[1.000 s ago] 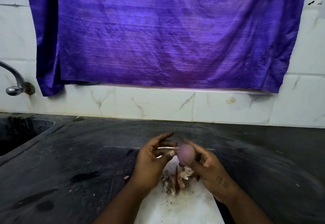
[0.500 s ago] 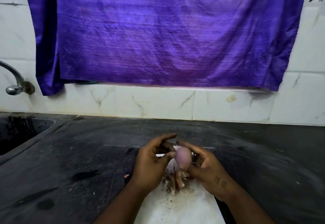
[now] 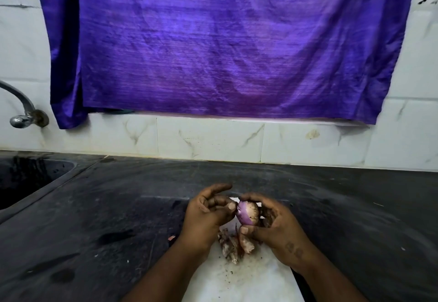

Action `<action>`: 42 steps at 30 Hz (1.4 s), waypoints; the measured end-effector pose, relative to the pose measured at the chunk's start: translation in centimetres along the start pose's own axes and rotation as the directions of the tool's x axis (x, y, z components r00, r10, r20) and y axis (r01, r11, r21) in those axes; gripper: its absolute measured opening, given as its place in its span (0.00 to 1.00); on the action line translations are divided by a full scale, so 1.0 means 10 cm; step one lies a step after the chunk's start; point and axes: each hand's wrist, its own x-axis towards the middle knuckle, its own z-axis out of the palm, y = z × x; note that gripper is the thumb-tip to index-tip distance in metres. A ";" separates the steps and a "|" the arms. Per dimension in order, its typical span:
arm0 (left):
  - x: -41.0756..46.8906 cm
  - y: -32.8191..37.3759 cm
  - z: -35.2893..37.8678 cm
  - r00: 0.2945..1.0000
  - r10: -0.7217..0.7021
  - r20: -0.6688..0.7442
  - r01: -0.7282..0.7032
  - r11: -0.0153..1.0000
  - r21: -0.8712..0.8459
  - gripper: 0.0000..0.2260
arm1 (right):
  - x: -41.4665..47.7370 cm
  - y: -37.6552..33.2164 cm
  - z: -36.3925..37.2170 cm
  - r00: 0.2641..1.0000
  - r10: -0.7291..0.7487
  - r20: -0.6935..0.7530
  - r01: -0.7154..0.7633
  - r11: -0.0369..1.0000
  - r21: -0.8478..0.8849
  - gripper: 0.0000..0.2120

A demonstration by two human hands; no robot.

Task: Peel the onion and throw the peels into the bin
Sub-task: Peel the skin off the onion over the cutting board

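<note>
Head view, right fingers (image 3: 254,198) curled round onion (image 3: 247,211)

We note: cloth (image 3: 213,48) woven, fine horizontal ribs, silky sheen; wall tiles (image 3: 208,140) glossy, marble-veined; tap (image 3: 21,116) polished metal, dull brown at base; counter (image 3: 118,207) dark stone, matt, dusty, scuffed; board (image 3: 237,282) white, smooth, dirt-specked, material unclear to us; onion (image 3: 245,215) smooth, glossy purple, one dull tan patch; peels (image 3: 228,246) dry, papery, crinkled.

Dark, dusty stone surface (image 3: 343,207) with a sink (image 3: 28,178) sunk in at the far left. White chopping board (image 3: 237,278) sits at the near edge, with one tiny peel scrap (image 3: 171,238) just left of it.
</note>
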 end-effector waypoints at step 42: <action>-0.12 0.10 0.02 0.928 0.345 0.143 -0.370 0.802 0.469 0.23 | -0.02 -0.08 -0.03 0.996 -0.042 -0.077 0.028 0.984 -0.178 0.28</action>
